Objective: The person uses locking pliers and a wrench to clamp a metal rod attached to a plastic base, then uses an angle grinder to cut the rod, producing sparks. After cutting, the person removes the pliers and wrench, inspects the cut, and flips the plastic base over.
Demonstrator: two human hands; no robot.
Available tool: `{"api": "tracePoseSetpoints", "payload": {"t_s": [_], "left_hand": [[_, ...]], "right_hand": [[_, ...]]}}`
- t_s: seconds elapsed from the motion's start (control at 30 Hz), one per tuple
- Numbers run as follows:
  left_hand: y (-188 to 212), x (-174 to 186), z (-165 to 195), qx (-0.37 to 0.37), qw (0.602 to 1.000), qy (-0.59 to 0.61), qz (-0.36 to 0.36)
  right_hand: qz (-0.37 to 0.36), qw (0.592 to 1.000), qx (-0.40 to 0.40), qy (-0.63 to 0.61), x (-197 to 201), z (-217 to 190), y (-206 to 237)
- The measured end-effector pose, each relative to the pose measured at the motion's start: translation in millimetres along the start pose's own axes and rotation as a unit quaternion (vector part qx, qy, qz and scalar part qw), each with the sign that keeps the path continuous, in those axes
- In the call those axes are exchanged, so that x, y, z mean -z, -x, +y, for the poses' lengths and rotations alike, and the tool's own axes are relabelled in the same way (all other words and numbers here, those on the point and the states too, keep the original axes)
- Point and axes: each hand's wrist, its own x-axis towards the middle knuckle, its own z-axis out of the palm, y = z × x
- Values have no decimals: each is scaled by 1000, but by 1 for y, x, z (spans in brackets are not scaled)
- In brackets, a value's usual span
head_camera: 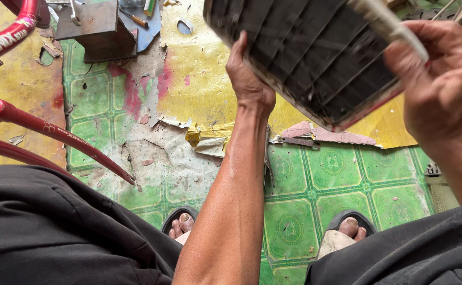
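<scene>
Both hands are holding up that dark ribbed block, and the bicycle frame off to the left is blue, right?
Not quite. The bicycle frame is red, not blue, as the head view shows. The rest stands: the left hand and right hand both hold up the dark ribbed block.

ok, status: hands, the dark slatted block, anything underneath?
Left hand grips the dark slatted block at its lower edge. Right hand holds its right side, with a pale tool. Block held above the floor; pliers lie below.
</scene>
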Motion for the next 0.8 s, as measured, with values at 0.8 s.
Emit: {"api": "tracePoseSetpoints", "payload": {"t_s": [0.8], "left_hand": [[-13,-23,98,8,986,-116,-116]], "right_hand": [[-135,850,-481,-165,-79,58,-24]]}}
